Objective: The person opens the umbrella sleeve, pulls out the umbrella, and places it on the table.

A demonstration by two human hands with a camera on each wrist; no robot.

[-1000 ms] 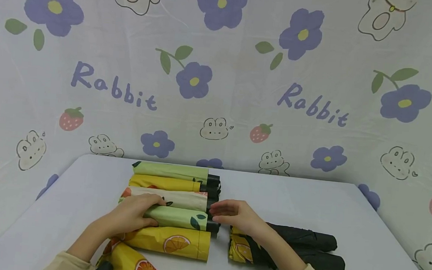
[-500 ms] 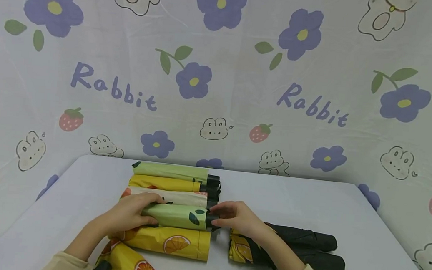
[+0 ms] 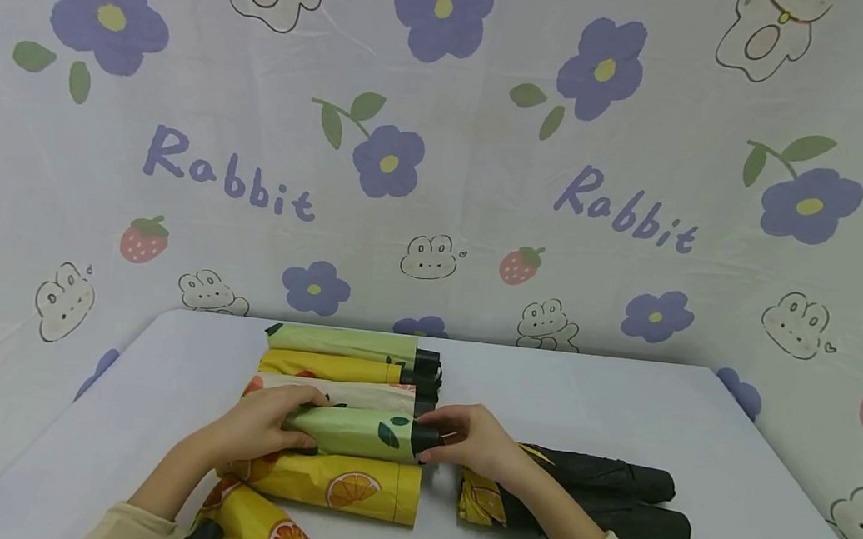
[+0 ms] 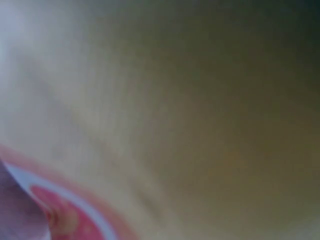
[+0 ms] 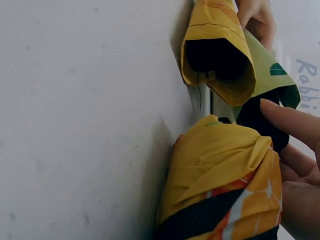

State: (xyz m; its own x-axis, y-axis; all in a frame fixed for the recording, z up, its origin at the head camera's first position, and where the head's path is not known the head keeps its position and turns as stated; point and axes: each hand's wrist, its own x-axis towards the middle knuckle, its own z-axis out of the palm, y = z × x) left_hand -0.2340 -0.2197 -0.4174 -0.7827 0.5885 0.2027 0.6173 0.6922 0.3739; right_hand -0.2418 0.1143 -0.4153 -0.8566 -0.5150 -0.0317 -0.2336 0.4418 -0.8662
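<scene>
A folded umbrella in a light green leaf-print sleeve [image 3: 360,431] lies across the middle of the row. My left hand [image 3: 263,421] holds it near its left end, thumb toward me and fingers over the far side. At its other end, my right hand [image 3: 475,444] pinches the black umbrella end [image 3: 425,438] that sticks out; the right wrist view shows thumb and fingers on this black end [image 5: 260,117]. Just nearer lies a yellow orange-print sleeve [image 3: 356,488], whose open, dark mouth shows in the right wrist view. The left wrist view is mostly blurred fabric.
Behind are more sleeved umbrellas: cream [image 3: 377,397], yellow [image 3: 334,367] and green [image 3: 344,343]. Two black folded umbrellas [image 3: 605,478] with yellow print lie at right, under my right forearm. Another yellow orange-print piece [image 3: 256,524] is at front left on the white table [image 3: 726,457].
My right hand has moved from beside the black end to pinching it. The green-sleeved umbrella has shifted slightly up and turned a little. My left hand stays nearly in place on it.
</scene>
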